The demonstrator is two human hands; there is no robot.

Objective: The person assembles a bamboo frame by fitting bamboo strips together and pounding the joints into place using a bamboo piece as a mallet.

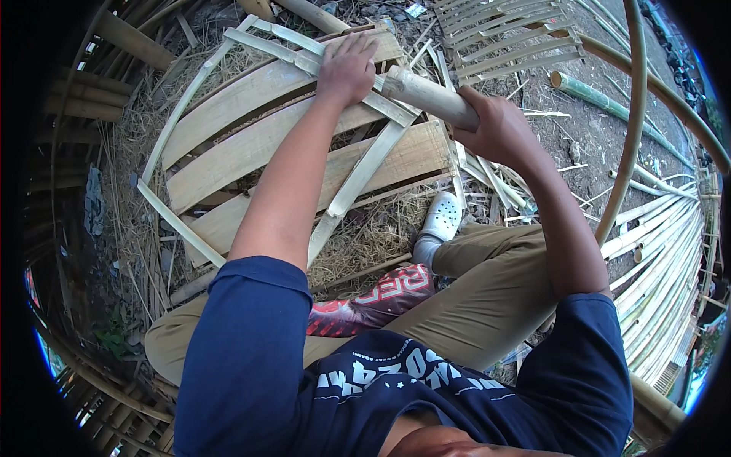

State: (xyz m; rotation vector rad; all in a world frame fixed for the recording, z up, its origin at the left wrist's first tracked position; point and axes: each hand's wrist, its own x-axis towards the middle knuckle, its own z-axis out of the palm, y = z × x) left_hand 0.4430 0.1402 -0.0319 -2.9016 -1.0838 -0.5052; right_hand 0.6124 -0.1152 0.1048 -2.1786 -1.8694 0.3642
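Observation:
My right hand (493, 126) is wrapped round one end of a short, thick bamboo piece (429, 97). Its other end points left, over the corner of a frame of pale split bamboo strips (356, 171). My left hand (349, 70) lies with fingers stretched out on the far part of that frame, pressing on a strip and the board under it. The frame rests on a slatted wooden pallet (251, 160) made of wide boards with gaps between them. Whether the bamboo piece touches the frame, I cannot tell.
A slatted bamboo panel (506, 42) lies at the far right, near a green bamboo pole (601, 99). Many split bamboo lengths (659, 286) are piled at right. A curved pole (633, 122) rises there. Straw covers the ground around my clog (442, 217).

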